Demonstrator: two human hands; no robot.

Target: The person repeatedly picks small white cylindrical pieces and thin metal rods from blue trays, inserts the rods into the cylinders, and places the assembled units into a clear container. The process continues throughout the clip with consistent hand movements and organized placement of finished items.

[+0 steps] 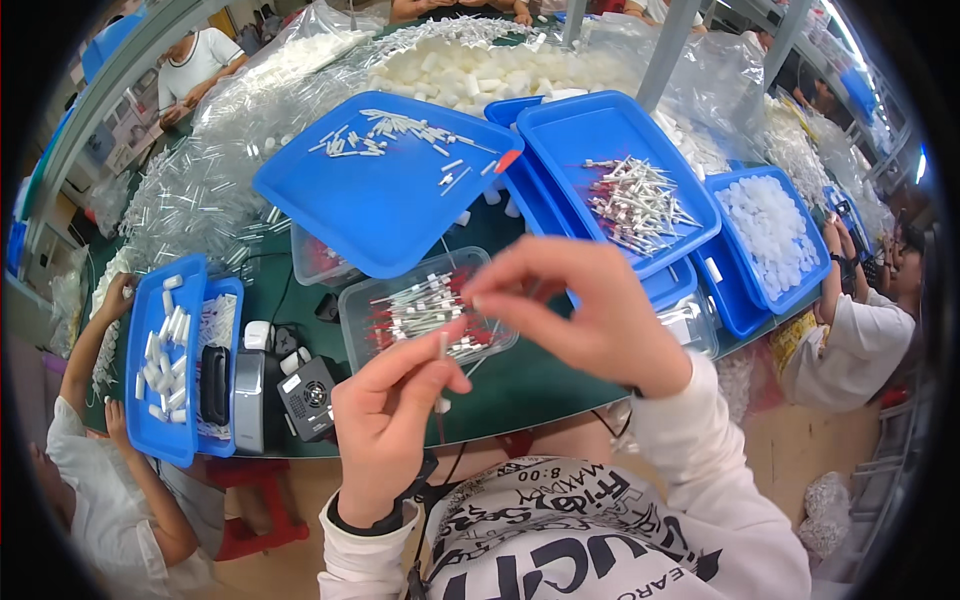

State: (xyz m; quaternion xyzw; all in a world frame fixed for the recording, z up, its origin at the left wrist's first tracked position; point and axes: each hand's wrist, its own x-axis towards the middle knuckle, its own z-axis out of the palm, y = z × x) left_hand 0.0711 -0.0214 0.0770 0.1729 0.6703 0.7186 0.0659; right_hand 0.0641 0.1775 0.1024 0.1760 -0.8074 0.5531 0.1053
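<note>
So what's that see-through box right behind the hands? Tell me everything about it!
The clear plastic tub is a shallow rectangle with rounded corners. It sits open on the green table, part of its far side tucked under a tilted blue tray. Inside lie thin white sticks with red parts, piled sideways. Neither hand seems to touch it.

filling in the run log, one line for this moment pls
left hand: pinches thin clear tube upright | right hand: fingers at tube top | below: clear tray of red-tipped tubes | surface: green table

Pretty cramped: blue trays [385,215] and a clear tub [352,310] crowd mid-frame, only the green tabletop [520,385] strip at lower center's open.
</note>
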